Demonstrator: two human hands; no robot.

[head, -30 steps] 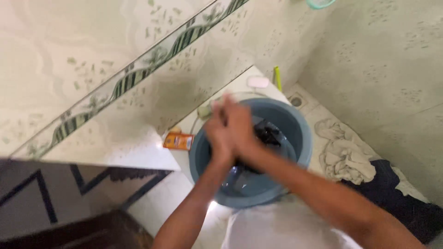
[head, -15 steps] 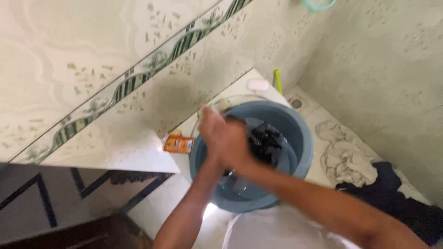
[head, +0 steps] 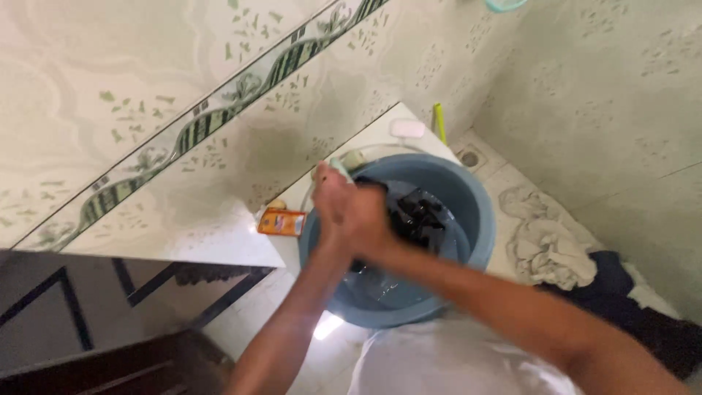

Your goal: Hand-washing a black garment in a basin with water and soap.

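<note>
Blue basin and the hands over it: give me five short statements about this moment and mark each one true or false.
1. The hands are pressed together above the blue basin. True.
2. The basin is dry and empty. False: it holds water and dark cloth.
3. An orange packet lies left of the basin. True.
4. A pile of pale cloth lies on the floor to the right of the basin. True.
5. The white soap bar floats in the basin. False: it rests on the ledge beyond the basin.
</note>
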